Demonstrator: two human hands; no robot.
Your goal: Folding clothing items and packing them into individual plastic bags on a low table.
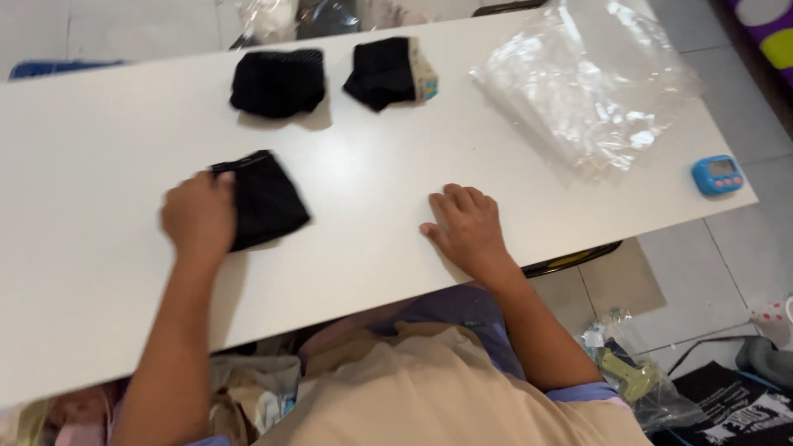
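Observation:
My left hand [198, 216] rests on the left edge of a folded black garment [266, 198] lying on the white table [99, 149]; the hand is blurred and its fingers curl against the cloth. My right hand [467, 225] lies flat on the table near the front edge, fingers spread, holding nothing. Two more folded black garments sit farther back: one [277, 81] plain, the other [382, 71] with a pale patterned card or label at its right side.
A stack of clear plastic bags [586, 83] lies at the back right of the table. A small blue timer [717, 174] sits at the right edge. Below the table are clothes, bags and a tiled floor.

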